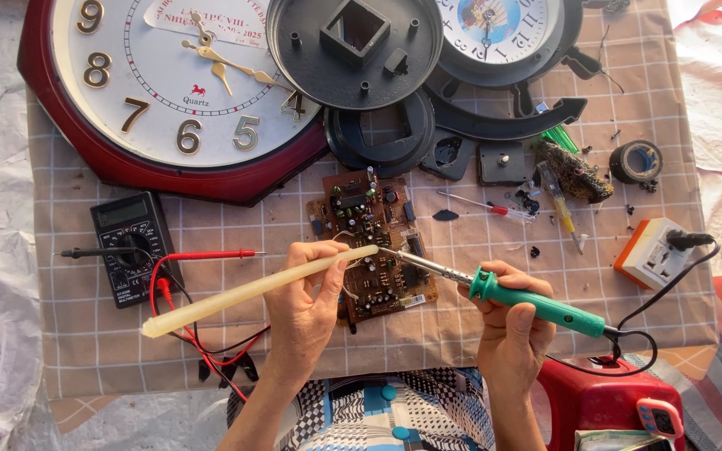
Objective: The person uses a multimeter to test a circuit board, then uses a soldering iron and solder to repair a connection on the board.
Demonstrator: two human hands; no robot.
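On the table (pixel 77 334), left to right: we see the multimeter (pixel 129 247) with its leads lying unused. Our left hand (pixel 307 292) has its grip clenched on a pale stick (pixel 252 291), tip over the circuit board (pixel 375 244) at centre. Our right hand (pixel 511 321) grips the soldering iron (pixel 536 305), its tip meeting the stick's end above the board. We judge soldering under way, unfinished; clock parts (pixel 361 50) lie disassembled behind.

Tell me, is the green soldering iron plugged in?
Plugged in, it seems: the soldering iron's black cord runs to a plug in the orange-and-white socket box.
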